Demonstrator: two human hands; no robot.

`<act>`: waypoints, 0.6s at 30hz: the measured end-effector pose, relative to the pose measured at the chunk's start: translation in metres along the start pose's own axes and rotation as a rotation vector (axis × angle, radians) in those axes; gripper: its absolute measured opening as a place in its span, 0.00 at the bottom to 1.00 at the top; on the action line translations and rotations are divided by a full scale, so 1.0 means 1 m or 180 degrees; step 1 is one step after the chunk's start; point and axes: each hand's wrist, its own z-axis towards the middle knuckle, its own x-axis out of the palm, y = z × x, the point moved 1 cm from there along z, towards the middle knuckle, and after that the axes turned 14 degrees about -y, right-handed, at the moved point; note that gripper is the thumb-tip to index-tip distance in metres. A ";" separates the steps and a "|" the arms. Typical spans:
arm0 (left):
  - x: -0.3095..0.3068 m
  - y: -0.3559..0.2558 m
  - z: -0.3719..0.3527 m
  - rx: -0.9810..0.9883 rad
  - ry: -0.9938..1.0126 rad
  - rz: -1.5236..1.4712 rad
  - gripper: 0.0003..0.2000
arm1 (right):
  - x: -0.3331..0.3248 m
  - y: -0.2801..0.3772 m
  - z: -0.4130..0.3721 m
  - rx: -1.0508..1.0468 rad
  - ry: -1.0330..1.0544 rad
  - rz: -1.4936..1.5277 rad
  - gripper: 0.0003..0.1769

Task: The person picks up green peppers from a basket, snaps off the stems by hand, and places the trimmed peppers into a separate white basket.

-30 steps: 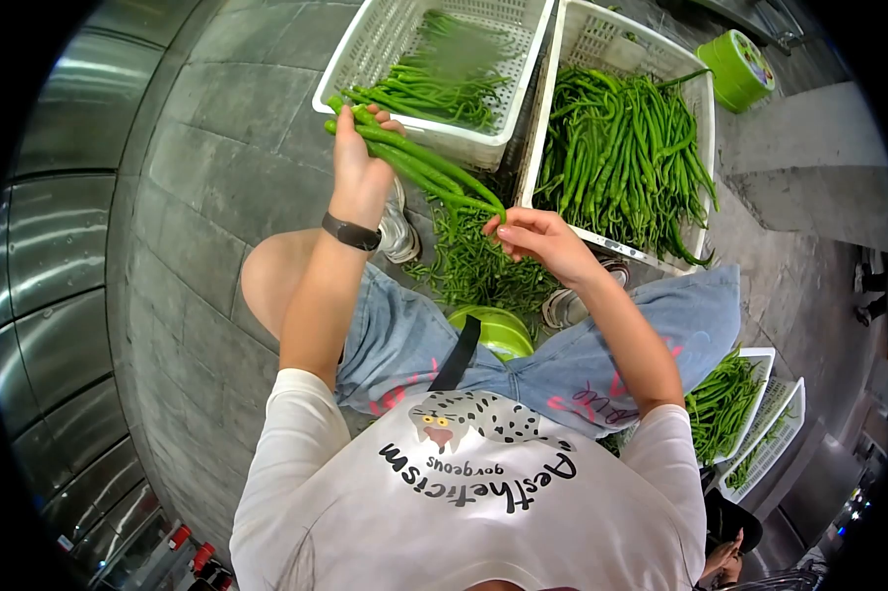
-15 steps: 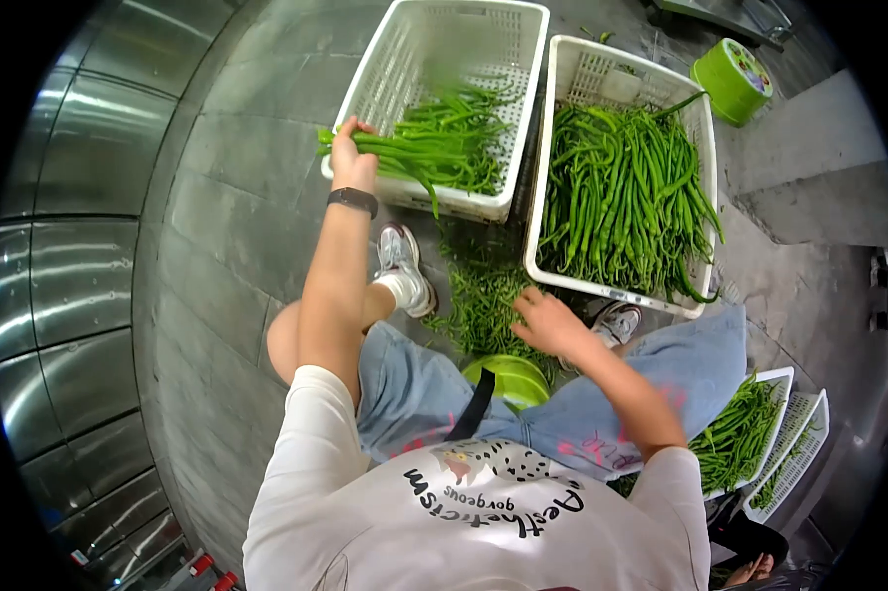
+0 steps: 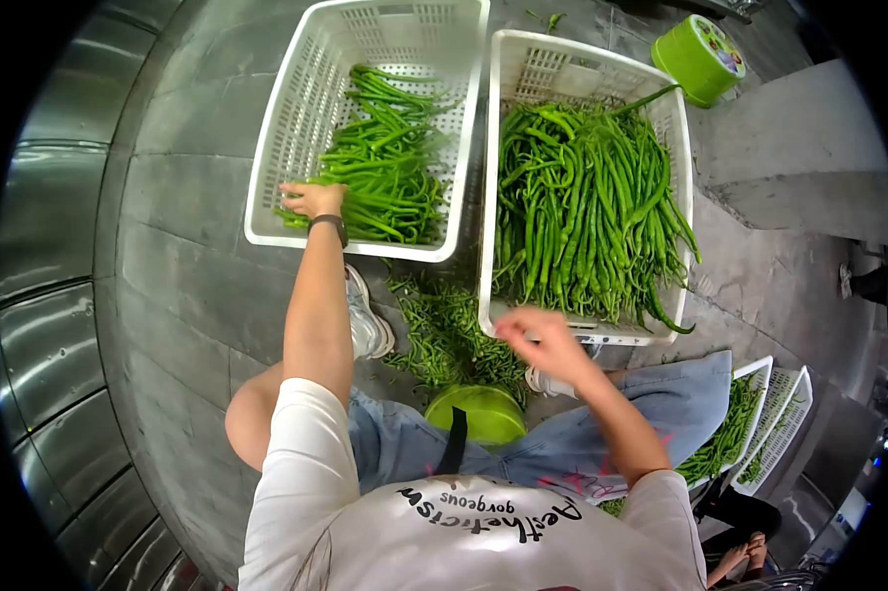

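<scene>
My left hand (image 3: 313, 201) is inside the near left corner of the left white crate (image 3: 353, 247). Its fingers look loosely spread over the stem ends of a layer of long green chili peppers (image 3: 385, 163), touching them. Slightly blurred, my right hand (image 3: 542, 340) hovers by the near edge of the right white crate (image 3: 490, 246), fingers apart and nothing visible in them. A large heap of long green chili peppers (image 3: 592, 207) fills that crate, some hanging over its right side.
Loose green bits (image 3: 444, 330) litter the floor between my shoes. A green stool (image 3: 473, 412) shows between my legs; another green stool (image 3: 698, 59) is at the back right. More white crates (image 3: 774, 433) sit at right, near another person's hands (image 3: 744, 557).
My left hand has lowered a bunch of chili peppers into the left crate and its grip has loosened. My right hand has risen from the floor litter to the right crate's edge.
</scene>
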 end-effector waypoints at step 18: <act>-0.132 0.002 -0.027 0.3567 0.1152 -0.0663 0.32 | 0.000 -0.135 0.103 -0.1800 0.2057 -0.5253 0.13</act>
